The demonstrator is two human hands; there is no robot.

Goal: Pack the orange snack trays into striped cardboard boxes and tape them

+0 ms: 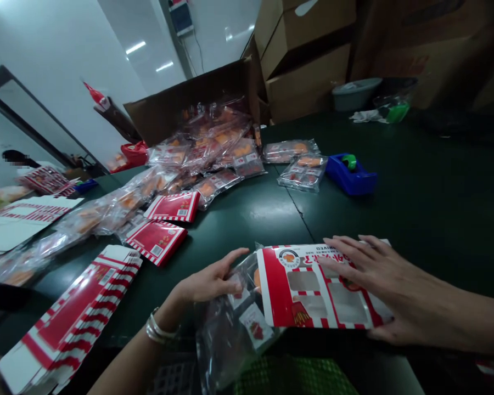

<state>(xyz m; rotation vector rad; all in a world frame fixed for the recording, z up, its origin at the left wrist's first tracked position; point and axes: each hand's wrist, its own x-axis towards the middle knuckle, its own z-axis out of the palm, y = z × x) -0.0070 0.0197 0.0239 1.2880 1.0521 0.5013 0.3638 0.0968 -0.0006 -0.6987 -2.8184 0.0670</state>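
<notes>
My right hand (372, 280) lies spread across a flattened red-and-white carton (313, 288) with small cut-out windows, its fingers on the printed face. Beneath and left of that carton is a clear plastic bag (230, 323) holding orange food pieces and small printed cards. My left hand (208, 281) is at the bag's left edge, fingers apart and touching the plastic. Part of the bag is hidden by the carton.
A tall stack of flat striped cartons (72, 318) lies at lower left on the dark green table (415, 197). Further off are several loose bags, an open cardboard box (189, 104), a blue tape dispenser (349, 174), and a person (24, 164) working at far left.
</notes>
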